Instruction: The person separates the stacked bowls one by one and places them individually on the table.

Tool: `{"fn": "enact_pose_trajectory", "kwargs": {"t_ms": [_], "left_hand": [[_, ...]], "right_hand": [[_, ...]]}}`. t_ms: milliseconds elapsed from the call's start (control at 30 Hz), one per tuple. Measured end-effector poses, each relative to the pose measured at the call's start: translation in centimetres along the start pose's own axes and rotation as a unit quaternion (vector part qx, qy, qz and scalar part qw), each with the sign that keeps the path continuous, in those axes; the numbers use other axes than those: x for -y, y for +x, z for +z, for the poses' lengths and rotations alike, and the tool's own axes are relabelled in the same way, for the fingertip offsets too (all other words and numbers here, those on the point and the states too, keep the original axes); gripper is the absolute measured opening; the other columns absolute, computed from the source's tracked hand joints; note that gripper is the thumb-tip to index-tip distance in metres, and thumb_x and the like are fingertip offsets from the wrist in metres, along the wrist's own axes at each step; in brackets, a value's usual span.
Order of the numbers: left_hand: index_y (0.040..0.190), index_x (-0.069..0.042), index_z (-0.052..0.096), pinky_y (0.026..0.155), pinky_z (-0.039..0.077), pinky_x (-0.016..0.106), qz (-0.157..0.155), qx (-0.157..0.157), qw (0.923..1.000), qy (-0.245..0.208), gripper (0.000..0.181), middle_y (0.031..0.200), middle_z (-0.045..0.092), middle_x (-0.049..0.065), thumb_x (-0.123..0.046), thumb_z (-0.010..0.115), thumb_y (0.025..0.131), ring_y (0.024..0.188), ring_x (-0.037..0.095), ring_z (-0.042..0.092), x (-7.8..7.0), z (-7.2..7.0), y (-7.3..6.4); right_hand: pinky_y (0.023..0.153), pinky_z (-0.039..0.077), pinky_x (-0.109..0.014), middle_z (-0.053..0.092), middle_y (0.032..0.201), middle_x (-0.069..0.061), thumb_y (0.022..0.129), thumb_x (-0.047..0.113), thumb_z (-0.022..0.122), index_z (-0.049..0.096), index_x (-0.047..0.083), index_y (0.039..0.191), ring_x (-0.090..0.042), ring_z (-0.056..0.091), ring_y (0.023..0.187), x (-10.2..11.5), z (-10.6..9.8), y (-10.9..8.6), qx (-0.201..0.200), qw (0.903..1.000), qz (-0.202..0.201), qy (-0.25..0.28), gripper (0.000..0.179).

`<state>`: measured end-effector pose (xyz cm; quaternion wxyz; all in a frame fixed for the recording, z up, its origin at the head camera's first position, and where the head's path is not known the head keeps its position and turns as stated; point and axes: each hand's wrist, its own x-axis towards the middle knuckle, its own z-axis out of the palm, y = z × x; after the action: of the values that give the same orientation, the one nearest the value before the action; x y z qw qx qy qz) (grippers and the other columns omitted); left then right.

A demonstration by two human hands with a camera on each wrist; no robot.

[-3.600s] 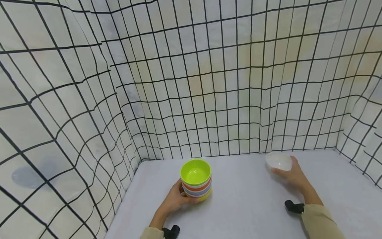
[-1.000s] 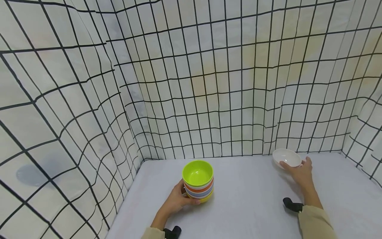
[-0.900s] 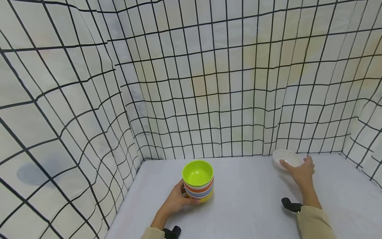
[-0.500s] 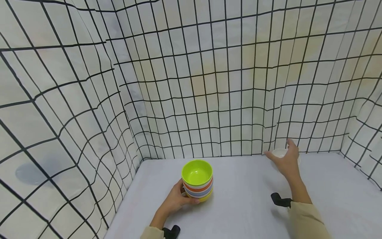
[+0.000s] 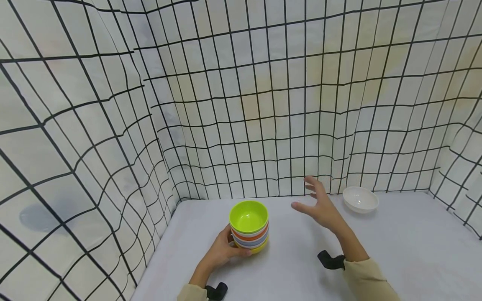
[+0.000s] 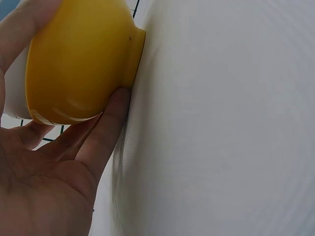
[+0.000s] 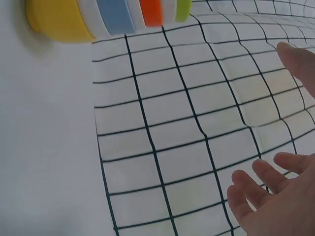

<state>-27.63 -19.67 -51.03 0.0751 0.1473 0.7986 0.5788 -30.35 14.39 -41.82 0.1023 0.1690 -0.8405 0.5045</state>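
Stacked bowls are gripped by the left hand on the white table, left of the middle of its visible top. The thumb is laid along the near side of the stack and the fingers are curved round its left side, so that the grip is clamped on the pile. At the top, a lime green bowl is seen with its mouth turned up; beneath it come an orange band, a blue band and, lowest, a yellow bowl, with white bands set between the colours. In the left wrist view, fingertips are pressed against the yellow bowl, one of them close to its foot; whether the foot is fully borne by the table cannot be told.

The right hand is held raised over the table, between the stack and a white bowl, with its thumb and fingers spread apart. The white bowl is set upright near the table's back edge, well apart from the stack. A black device is worn at each wrist, beside the cuff of a beige sleeve. The table is backed by a white wall crossed by black grid lines.
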Motion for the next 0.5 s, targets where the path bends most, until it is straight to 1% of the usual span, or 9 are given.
{"fn": "enact_pose_trajectory", "kwargs": {"t_ms": [100, 267, 500], "left_hand": [[0.148, -0.023, 0.045, 0.112, 0.05, 0.048, 0.002, -0.001, 1.0, 0.001, 0.091, 0.141, 0.06, 0.002, -0.025, 0.095, 0.072, 0.129, 0.026, 0.059, 0.0, 0.0, 0.0], [0.148, -0.024, 0.045, 0.112, 0.049, 0.049, 0.001, -0.003, 1.0, 0.005, 0.09, 0.141, 0.06, 0.002, -0.027, 0.094, 0.073, 0.129, 0.026, 0.059, 0.1, 0.0, 0.0], [0.149, -0.024, 0.045, 0.113, 0.048, 0.051, 0.001, -0.003, 1.0, 0.008, 0.091, 0.142, 0.059, 0.002, -0.029, 0.094, 0.073, 0.13, 0.026, 0.058, 0.1, -0.1, 0.0]], "right_hand": [[0.12, 0.035, -0.063, 0.028, 0.165, -0.017, 0.086, 0.036, 0.083, 0.022, 0.012, 0.16, -0.042, 0.035, 0.149, 0.6, 1.7, -0.1, 0.031, 0.9995, -0.006, 0.005, 0.099], [0.119, 0.039, -0.06, 0.035, 0.163, -0.013, 0.084, 0.039, 0.084, 0.028, 0.016, 0.159, -0.038, 0.04, 0.147, 1.3, 4.3, -0.5, 0.075, 0.997, -0.003, 0.015, 0.096], [0.119, 0.04, -0.058, 0.041, 0.159, -0.01, 0.085, 0.039, 0.083, 0.036, 0.017, 0.156, -0.036, 0.044, 0.144, 1.7, 6.9, -1.0, 0.124, 0.9914, -0.007, 0.041, 0.088]]}}
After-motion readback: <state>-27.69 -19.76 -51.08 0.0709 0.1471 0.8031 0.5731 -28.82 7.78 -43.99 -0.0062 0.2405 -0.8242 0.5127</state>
